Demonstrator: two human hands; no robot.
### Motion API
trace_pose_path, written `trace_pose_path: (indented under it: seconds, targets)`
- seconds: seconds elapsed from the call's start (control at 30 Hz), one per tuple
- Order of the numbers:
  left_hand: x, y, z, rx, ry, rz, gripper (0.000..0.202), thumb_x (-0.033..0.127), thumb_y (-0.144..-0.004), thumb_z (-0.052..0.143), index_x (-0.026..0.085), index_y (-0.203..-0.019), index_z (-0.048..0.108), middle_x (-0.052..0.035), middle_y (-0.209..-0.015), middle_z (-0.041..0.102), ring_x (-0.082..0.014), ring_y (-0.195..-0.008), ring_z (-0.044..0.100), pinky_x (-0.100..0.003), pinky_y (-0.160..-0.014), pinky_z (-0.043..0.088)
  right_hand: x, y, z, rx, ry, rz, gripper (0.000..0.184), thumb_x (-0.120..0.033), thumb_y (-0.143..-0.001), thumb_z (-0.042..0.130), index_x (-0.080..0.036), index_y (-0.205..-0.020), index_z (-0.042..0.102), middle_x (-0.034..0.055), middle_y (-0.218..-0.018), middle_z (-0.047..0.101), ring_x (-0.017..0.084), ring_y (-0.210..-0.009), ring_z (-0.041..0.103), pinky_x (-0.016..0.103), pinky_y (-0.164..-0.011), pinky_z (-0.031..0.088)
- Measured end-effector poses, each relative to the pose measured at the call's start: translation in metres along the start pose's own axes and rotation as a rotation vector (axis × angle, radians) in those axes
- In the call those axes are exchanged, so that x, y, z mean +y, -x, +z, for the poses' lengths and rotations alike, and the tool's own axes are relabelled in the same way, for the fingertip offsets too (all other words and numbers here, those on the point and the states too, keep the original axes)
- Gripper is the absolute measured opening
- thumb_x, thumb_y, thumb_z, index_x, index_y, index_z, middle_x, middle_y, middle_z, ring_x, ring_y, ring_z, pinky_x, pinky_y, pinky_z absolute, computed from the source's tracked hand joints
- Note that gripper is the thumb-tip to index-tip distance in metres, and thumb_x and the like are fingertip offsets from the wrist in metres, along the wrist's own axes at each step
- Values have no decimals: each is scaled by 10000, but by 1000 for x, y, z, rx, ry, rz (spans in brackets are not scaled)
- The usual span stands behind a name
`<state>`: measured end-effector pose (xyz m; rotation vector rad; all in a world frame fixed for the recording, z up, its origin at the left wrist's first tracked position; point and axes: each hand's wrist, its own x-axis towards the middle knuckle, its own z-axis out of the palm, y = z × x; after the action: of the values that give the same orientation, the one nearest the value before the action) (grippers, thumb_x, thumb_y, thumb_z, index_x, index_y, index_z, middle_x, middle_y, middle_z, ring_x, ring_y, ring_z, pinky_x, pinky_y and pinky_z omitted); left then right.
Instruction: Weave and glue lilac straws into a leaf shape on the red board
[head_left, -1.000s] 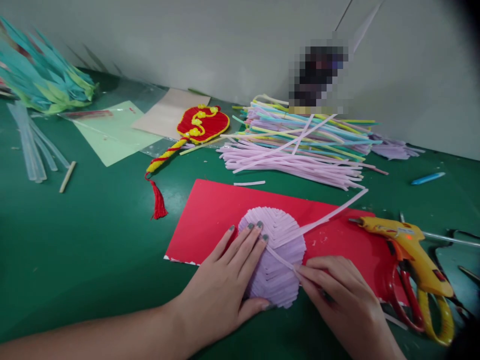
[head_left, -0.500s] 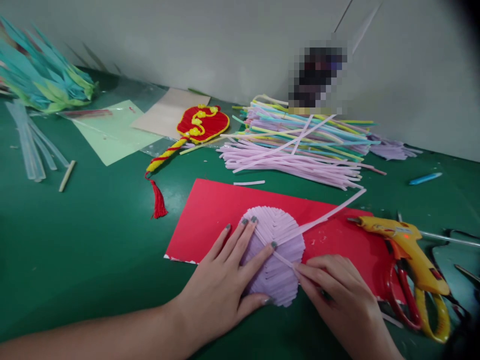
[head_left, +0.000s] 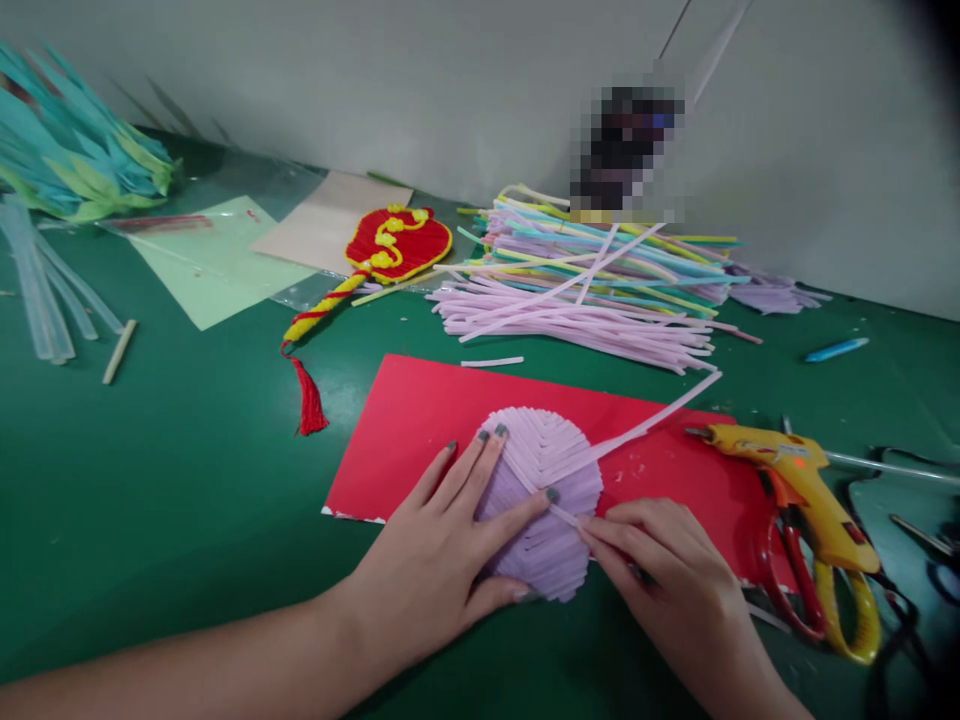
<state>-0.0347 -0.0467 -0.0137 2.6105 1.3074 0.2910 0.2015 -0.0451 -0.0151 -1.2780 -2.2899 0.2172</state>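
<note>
A round lilac piece [head_left: 551,470] made of glued strips in a chevron pattern lies on a red card sheet [head_left: 405,430]. My left hand [head_left: 442,550] lies flat on its left half, fingers spread, index fingertip pressing near the middle. My right hand [head_left: 664,580] pinches the near end of a long lilac strip [head_left: 652,420] at the piece's right edge. That strip runs up and to the right across the card.
A yellow glue gun [head_left: 802,490] and red-handled scissors [head_left: 780,580] lie at the right. Behind is a pile of pastel strips [head_left: 592,290], a red and yellow fan with tassel [head_left: 390,245], paper sheets [head_left: 217,265], clear glue sticks [head_left: 45,300] and teal paper leaves [head_left: 67,160].
My left index finger has slid rightward across the lilac piece toward the strip's end. My right hand has stayed pinched on the strip. The view shifted slightly.
</note>
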Motion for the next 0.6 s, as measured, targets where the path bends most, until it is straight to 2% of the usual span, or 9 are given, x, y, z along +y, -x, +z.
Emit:
trace_pose_path:
  seconds: [0.2,0.4,0.6]
  targets:
    - [-3,-1,-3,-6,-15,44,690,676,-814,459,327,-1404,378,-123,-1536,243,-356,-1364,307,-526,-1049,311,0,-2,0,-3,64,-28,127,-198,-873,583,-221,-916,700,30,-785,641,158,-745,579,304,-719,442]
    - [-3,0,-2,-37,-39,25,817,685,-825,424,158,-1440,318,-181,-1524,252,-334,-1394,248,-501,-1083,286,5,-3,2,34,33,-40,201,-142,-873,569,-228,-998,700,44,-839,646,161,-792,582,313,-742,448]
    - [-4,1,2,-8,-60,41,794,674,-830,428,155,-1425,348,-199,-1516,260,-350,-1387,261,-521,-1077,286,-1,-10,4,80,29,-3,117,-226,-862,608,-223,-934,701,53,-916,655,179,-852,593,344,-784,456]
